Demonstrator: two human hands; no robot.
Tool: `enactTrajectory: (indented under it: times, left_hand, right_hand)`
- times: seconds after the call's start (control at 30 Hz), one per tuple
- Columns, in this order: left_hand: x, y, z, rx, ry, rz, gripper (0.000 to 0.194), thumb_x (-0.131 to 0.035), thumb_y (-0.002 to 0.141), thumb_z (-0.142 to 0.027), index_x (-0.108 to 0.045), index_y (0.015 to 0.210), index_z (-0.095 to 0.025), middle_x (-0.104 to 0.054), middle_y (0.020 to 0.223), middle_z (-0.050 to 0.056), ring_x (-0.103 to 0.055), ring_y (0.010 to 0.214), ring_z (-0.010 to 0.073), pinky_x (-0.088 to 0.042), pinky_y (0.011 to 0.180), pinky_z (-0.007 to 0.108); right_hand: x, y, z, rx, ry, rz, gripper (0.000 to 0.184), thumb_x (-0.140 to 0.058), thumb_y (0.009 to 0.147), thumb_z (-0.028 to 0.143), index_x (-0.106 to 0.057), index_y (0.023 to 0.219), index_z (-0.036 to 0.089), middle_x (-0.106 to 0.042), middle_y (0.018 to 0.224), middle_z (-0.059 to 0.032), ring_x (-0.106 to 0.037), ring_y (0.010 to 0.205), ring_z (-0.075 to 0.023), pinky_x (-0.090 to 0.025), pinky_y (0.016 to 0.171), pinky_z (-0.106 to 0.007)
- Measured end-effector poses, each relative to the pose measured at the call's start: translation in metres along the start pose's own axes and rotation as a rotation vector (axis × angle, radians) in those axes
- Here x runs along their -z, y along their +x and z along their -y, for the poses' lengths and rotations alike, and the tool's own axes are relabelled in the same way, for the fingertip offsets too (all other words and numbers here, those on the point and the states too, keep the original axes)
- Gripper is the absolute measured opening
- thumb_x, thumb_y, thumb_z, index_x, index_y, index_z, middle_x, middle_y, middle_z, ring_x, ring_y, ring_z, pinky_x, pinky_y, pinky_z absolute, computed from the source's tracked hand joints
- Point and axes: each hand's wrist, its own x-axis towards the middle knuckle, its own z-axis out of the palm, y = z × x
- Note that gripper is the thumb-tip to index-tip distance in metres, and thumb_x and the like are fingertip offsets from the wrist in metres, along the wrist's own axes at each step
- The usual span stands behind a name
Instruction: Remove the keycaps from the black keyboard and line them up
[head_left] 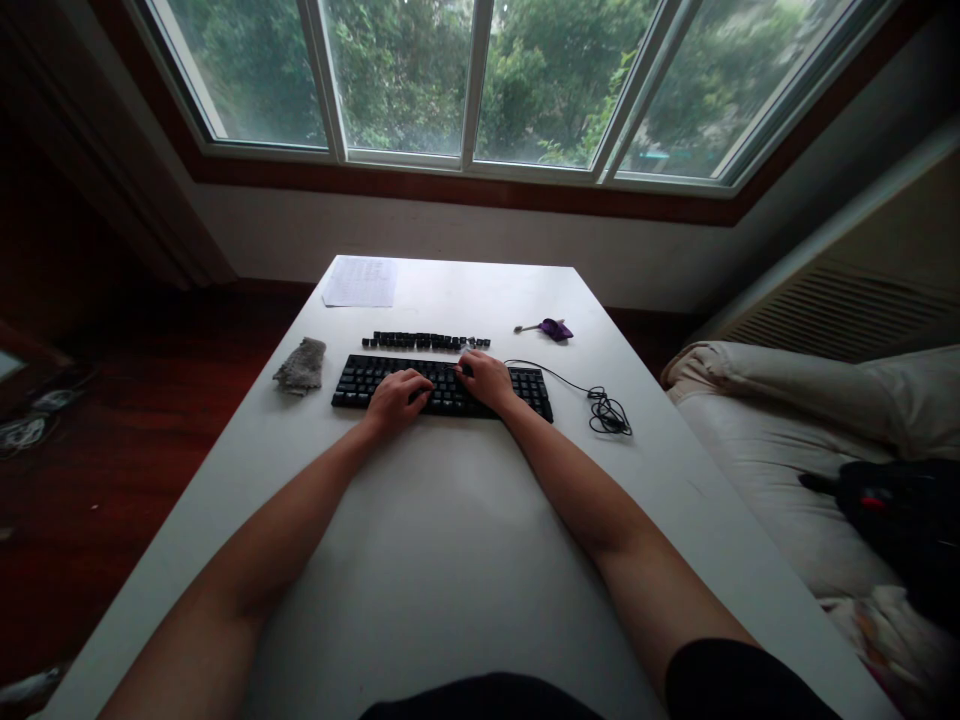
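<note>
A black keyboard point(352, 382) lies across the white table point(442, 540). My left hand point(397, 400) rests on its left-middle keys, fingers bent forward and thumb apart from the forefinger; nothing shows in it. Over the middle of the keyboard is my right hand point(486, 380), its fingers curled and drawn together near the upper key rows. Whatever is between those fingertips is too small to make out. Just behind the keyboard, loose black keycaps point(420, 341) stand in rough rows, with a few paler ones at the right end, close to my right fingers.
Left of the keyboard lies a crumpled grey cloth point(301, 366). Printed paper point(361, 281) is at the far left corner. A purple object point(556, 329) beside a thin brush-like stick point(527, 328) sits at the back right. The coiled black cable point(609, 412) lies to the right.
</note>
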Motion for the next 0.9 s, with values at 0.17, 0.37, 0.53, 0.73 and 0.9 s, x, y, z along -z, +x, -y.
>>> enactTrajectory:
  times: [0.17, 0.37, 0.53, 0.73, 0.9]
  left_hand:
    - [-0.0002, 0.0001, 0.0002, 0.002, -0.008, -0.003, 0.018, -0.057, 0.093, -0.027, -0.071, 0.104, -0.026, -0.068, 0.105, 0.005, -0.063, 0.098, 0.0223, -0.047, 0.089, 0.039]
    - [0.0005, 0.0004, -0.0001, 0.001, -0.003, 0.008, 0.018, -0.057, 0.093, -0.027, -0.071, 0.104, -0.025, -0.068, 0.106, 0.005, -0.063, 0.099, 0.0223, -0.047, 0.090, 0.039]
    - [0.0011, 0.0005, -0.0005, 0.003, 0.002, 0.011, 0.018, -0.056, 0.093, -0.027, -0.071, 0.103, -0.025, -0.068, 0.106, 0.005, -0.062, 0.099, 0.0224, -0.047, 0.089, 0.039]
    - [0.0009, 0.0006, -0.0001, 0.003, 0.000, 0.013, 0.018, -0.057, 0.093, -0.027, -0.071, 0.104, -0.025, -0.068, 0.106, 0.005, -0.063, 0.099, 0.0226, -0.047, 0.089, 0.039]
    - [0.0002, 0.0004, 0.0001, 0.000, 0.004, 0.007, 0.018, -0.056, 0.093, -0.027, -0.071, 0.104, -0.026, -0.068, 0.106, 0.005, -0.063, 0.099, 0.0226, -0.046, 0.089, 0.039]
  right_hand:
    - [0.0016, -0.0005, 0.0013, -0.007, 0.007, 0.006, 0.025, -0.051, 0.097, 0.042, -0.068, 0.104, 0.025, -0.067, 0.108, -0.0047, -0.059, 0.088, -0.0203, -0.037, 0.070, -0.029]
    - [-0.0012, 0.0006, -0.0007, -0.003, 0.011, 0.006, 0.025, -0.051, 0.097, 0.041, -0.068, 0.104, 0.025, -0.067, 0.109, -0.0049, -0.059, 0.088, -0.0203, -0.037, 0.071, -0.029]
    - [-0.0027, 0.0005, -0.0019, 0.007, 0.011, -0.005, 0.024, -0.051, 0.097, 0.042, -0.068, 0.103, 0.025, -0.067, 0.108, -0.0044, -0.059, 0.088, -0.0203, -0.037, 0.070, -0.028]
    - [-0.0015, 0.0004, -0.0005, 0.000, 0.013, 0.001, 0.023, -0.052, 0.096, 0.040, -0.068, 0.104, 0.025, -0.067, 0.109, -0.0049, -0.060, 0.089, -0.0205, -0.038, 0.071, -0.028]
    - [-0.0024, 0.0005, -0.0006, 0.001, 0.015, -0.005, 0.023, -0.052, 0.096, 0.040, -0.068, 0.103, 0.025, -0.068, 0.109, -0.0044, -0.060, 0.089, -0.0208, -0.038, 0.071, -0.029]
